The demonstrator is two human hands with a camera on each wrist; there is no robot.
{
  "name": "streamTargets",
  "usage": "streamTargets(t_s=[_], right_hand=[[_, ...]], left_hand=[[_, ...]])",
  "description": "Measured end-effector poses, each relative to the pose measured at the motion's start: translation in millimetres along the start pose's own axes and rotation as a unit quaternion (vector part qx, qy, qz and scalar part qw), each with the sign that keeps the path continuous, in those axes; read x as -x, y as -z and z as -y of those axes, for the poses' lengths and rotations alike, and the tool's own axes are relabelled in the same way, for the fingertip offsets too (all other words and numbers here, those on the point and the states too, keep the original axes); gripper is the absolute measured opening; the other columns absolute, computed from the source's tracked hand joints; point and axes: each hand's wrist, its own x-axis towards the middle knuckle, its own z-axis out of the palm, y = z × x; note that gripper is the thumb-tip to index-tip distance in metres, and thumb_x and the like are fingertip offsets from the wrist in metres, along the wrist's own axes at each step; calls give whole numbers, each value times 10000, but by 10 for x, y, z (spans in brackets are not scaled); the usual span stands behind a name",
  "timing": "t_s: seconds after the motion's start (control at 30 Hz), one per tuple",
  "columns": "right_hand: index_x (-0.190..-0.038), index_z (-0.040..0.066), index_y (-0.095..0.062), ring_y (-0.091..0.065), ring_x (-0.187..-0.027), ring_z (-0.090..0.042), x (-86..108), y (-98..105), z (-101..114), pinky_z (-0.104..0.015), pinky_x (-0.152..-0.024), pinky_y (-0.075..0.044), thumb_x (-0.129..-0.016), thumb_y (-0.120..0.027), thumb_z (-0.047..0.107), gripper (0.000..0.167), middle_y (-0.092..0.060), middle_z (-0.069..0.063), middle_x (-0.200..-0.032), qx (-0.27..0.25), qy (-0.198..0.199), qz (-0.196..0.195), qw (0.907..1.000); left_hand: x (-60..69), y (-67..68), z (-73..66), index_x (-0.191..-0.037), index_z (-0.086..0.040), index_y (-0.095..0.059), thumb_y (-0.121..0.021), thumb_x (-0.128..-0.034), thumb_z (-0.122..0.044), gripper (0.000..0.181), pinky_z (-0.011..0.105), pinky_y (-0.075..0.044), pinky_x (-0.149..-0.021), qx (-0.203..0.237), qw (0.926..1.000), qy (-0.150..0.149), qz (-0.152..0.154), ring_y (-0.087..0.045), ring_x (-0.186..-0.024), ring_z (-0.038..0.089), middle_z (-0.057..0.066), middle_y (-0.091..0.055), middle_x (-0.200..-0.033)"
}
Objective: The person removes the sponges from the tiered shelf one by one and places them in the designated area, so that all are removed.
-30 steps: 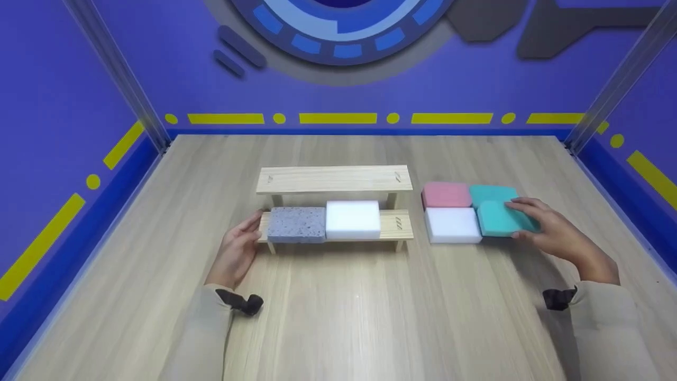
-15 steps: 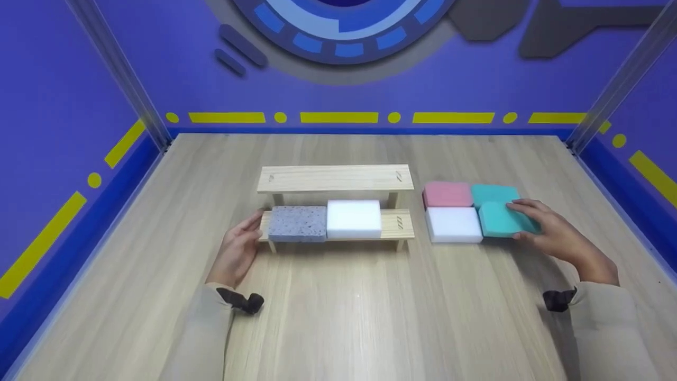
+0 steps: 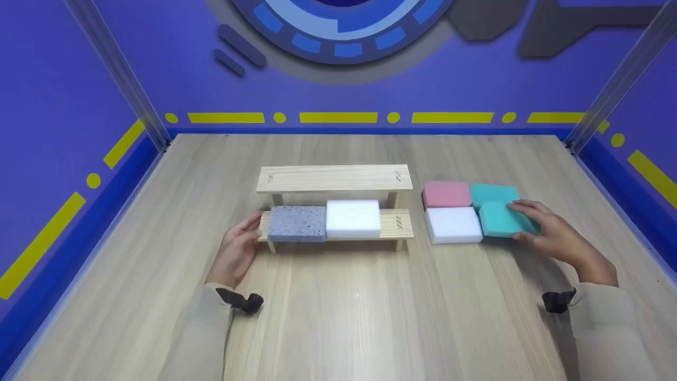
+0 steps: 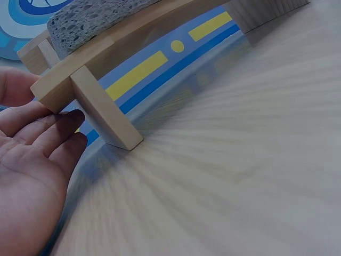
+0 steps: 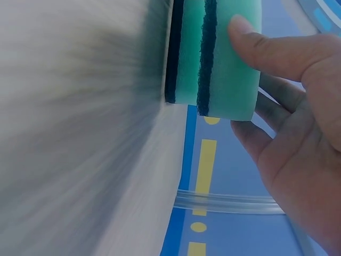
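Note:
In the head view my left hand (image 3: 236, 251) grips the left end of a two-tier wooden rack (image 3: 334, 178). The left wrist view has the thumb above the plank end and fingers below it. A grey porous sponge (image 3: 297, 224) and a white sponge (image 3: 353, 218) sit side by side on the lower tier. My right hand (image 3: 560, 233) holds a green sponge (image 3: 505, 219) between thumb and fingers. Beside it are a second green sponge (image 3: 492, 193), a pink sponge (image 3: 447, 194) and another white sponge (image 3: 454, 225). In the right wrist view, dark layers edge both green sponges (image 5: 232, 69).
A light wood-grain table (image 3: 338, 317) lies under everything. Blue walls (image 3: 338, 95) with yellow dashes enclose its back and sides, with metal posts (image 3: 119, 74) at the back corners. The rack's upper tier has nothing on it.

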Motion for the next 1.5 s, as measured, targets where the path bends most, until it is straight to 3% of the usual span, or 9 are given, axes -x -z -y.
streamTargets(t_s=[0.43,1.5], right_hand=[[-1404,-37,-416,-287,-1296,-577,2,27,-32,-707,-1004,-258,-849,-685,40,622,-329,-320,-1432,63,56,-198,9998],[-1395,-63,-411,-256,-1311,-588,-12,-84,-123,-731,-1008,-260,-841,-675,12,618,-299,-340,-1439,52,-197,266,9994]], left_hand=[[-13,-1,-11,-1481,105,-156,-341,-896,137,615,377,-123,-1228,100,9999,10,22,-150,-1478,282,224,-140,-1589],[-7,2,17,-1453,145,-175,-346,-859,159,618,372,-62,-1236,108,9998,-137,22,-95,-1488,294,246,-126,-1584]])
